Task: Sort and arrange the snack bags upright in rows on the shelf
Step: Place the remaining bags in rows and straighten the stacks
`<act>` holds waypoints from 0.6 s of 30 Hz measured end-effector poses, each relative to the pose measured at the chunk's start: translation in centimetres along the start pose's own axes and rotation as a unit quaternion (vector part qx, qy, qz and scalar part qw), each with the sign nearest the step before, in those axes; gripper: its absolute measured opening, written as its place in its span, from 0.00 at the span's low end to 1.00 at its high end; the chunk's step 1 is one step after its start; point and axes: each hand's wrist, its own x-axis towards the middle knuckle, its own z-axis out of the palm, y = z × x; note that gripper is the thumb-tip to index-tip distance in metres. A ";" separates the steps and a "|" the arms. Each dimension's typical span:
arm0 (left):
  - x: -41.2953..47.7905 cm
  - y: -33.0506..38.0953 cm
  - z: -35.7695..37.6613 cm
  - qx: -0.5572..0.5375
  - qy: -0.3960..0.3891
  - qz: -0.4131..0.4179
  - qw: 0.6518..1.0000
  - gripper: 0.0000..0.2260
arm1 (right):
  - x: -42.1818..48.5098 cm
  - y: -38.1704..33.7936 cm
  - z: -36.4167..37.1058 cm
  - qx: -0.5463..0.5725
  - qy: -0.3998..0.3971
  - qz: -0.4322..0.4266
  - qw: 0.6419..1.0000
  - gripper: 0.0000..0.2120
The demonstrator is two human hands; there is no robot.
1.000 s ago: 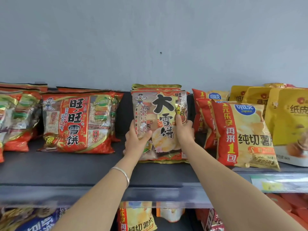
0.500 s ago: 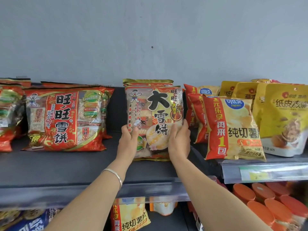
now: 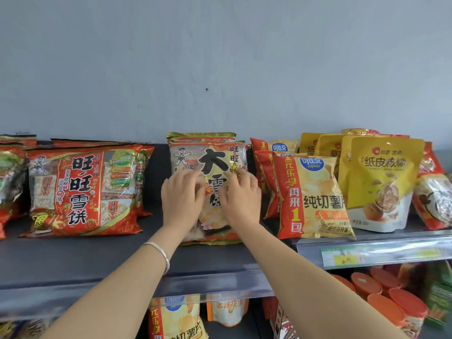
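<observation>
While both hands (image 3: 210, 199) press flat, rice-cracker bag (image 3: 208, 152) stands behind.

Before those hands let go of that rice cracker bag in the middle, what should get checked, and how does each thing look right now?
1. Rice cracker bag upright, label facing out: ok.
2. Left hand and right hand flat on its front, not gripping: ok.
3. Bags stacked behind it for support: ok.
4. Gap to the chip bag on the right: ok.
5. Wide gap to the red cracker bag on the left: not ok, the row is uneven.
6. Will it stand unaided: cannot tell.
</observation>
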 end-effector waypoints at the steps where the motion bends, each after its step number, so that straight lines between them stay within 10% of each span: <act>1: 1.0 0.9 -0.4 0.013 0.001 0.019 1.000 0.12 | 0.6 -0.1 -0.8 -0.022 0.005 -0.031 0.999 0.19; 8: 5.9 8.3 -1.5 0.063 -0.013 0.093 0.994 0.13 | 4.9 4.3 -9.1 -0.122 0.053 -0.110 0.985 0.14; 18: 4.7 28.6 1.7 -0.040 -0.026 0.188 0.981 0.11 | 2.2 22.6 -24.9 -0.195 0.044 -0.003 0.980 0.17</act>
